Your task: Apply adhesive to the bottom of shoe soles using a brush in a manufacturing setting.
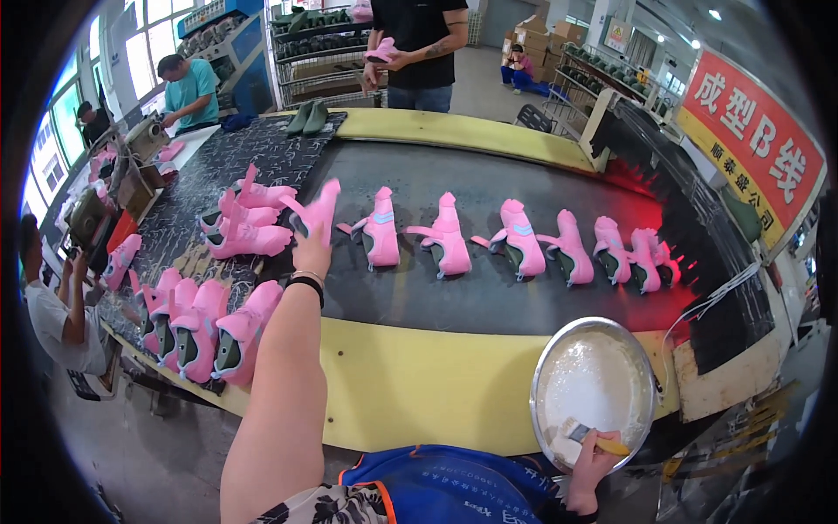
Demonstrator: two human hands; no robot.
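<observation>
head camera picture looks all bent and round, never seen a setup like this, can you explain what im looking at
No machine hand here: a person works with two bare hands. A fisheye camera on their head looks down, so straight edges curve.

On the dark surface with yellow edges stands a row of pink shoes; more are grouped at the left. The left hand touches one pink shoe; how firmly is unclear. The right hand holds a brush at a metal bowl of white stuff.
</observation>
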